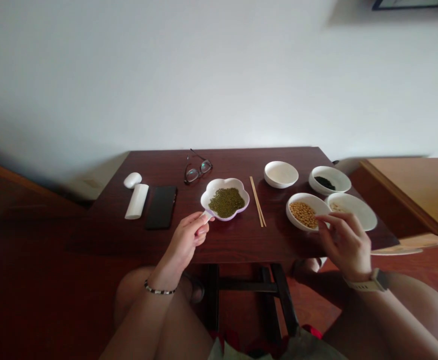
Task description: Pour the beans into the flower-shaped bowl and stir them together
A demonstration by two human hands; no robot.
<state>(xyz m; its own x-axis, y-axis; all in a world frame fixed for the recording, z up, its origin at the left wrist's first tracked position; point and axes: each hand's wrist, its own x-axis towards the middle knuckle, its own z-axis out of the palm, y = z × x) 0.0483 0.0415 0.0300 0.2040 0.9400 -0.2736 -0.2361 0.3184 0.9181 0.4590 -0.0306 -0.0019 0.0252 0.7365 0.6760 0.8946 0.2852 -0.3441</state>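
My left hand (193,235) is closed round the short handle of a white flower-shaped bowl (206,196) with a lilac edge. Small green beans (226,202), which look like mung beans, lie in it. At the near right edge of a round white bowl (291,216) of yellow soybeans (303,215) is my right hand (344,242). Its thumb and forefinger curl close together in a pinch; whatever may be between them is hidden. That hand partly covers another white bowl (365,212) with a few pale pieces in it.
Behind stand a white bowl (281,174) and one with dark contents (329,180). Chopsticks (257,202) lie right of the flower-shaped bowl. Glasses (198,171), a black phone (161,207), a white oblong case (136,201) and a rounded white case (132,180) occupy the left.
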